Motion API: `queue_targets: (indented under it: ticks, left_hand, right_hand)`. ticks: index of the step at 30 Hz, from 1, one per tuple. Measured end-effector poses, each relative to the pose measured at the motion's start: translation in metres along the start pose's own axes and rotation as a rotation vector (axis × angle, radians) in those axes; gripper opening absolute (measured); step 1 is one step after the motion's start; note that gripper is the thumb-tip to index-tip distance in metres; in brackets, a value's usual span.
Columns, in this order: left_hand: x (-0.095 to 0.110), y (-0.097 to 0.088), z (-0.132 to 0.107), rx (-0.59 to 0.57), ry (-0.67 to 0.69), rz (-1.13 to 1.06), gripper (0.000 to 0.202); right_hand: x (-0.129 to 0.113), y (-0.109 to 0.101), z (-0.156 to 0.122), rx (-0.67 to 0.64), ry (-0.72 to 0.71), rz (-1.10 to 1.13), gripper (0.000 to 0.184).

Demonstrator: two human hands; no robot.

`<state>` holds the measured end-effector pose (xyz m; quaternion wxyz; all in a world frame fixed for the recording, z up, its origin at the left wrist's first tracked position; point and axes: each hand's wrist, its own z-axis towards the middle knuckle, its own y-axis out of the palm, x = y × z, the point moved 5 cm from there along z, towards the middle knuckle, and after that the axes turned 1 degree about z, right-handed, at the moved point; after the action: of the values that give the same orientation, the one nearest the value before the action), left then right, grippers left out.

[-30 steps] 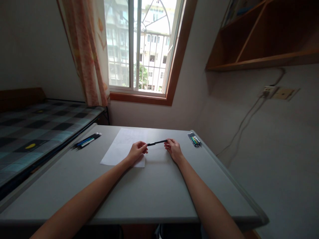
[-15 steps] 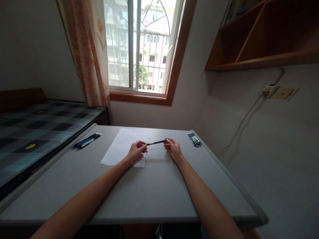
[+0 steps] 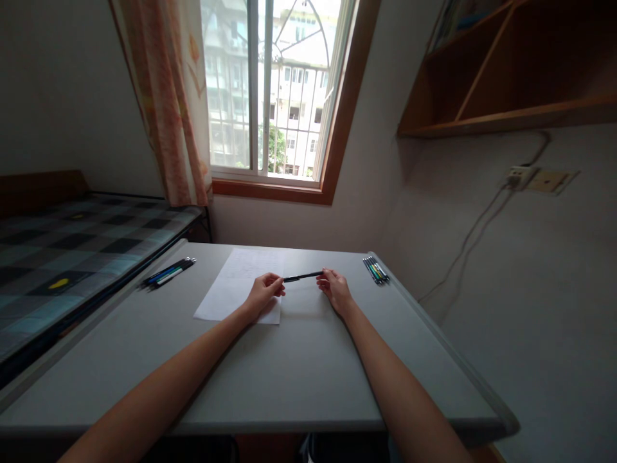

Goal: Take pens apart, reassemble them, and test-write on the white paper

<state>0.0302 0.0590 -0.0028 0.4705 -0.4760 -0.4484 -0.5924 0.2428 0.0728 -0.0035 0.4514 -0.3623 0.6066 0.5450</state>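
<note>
A slim black pen (image 3: 303,277) is stretched between my two hands, a little above the table. My left hand (image 3: 264,290) pinches its left end, and my right hand (image 3: 335,289) grips the right end between thumb and fingertips. Under my left hand lies a sheet of white paper (image 3: 226,289) with faint lines of writing near its top. To the left rests a bunch of pens (image 3: 168,272), dark with some blue and white. Another row of pens (image 3: 376,270), with several colours on them, lies near the table's right edge.
The pale grey table (image 3: 279,379) spans the view in front of me. A bed with a checked mattress (image 3: 96,257) stands at the left. Beyond the table is a barred window (image 3: 284,96) with a curtain (image 3: 168,109). A wooden shelf (image 3: 506,112) hangs above a socket (image 3: 520,175) with a cord.
The pen has turned about its length between my fingers, so its clip side now shows where a pale mark was visible. Both hands stay almost in place.
</note>
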Motion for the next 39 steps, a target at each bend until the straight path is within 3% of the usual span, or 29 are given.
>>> queue_targets:
  ticks: [19, 30, 39]
  left_hand:
    - [-0.0034, -0.0004, 0.0022, 0.016, -0.020, -0.076, 0.037]
    - [-0.0052, -0.0016, 0.0019, 0.045, -0.041, -0.080, 0.041]
    - [-0.0061, -0.0019, 0.0033, 0.020, -0.045, -0.106, 0.040]
  right_hand:
    - [0.0035, 0.0010, 0.0018, -0.018, -0.006, -0.063, 0.035]
    - [-0.0011, 0.0042, -0.0006, -0.068, -0.117, -0.176, 0.048]
    - [-0.0010, 0.0048, -0.0008, -0.065, -0.115, -0.176, 0.052]
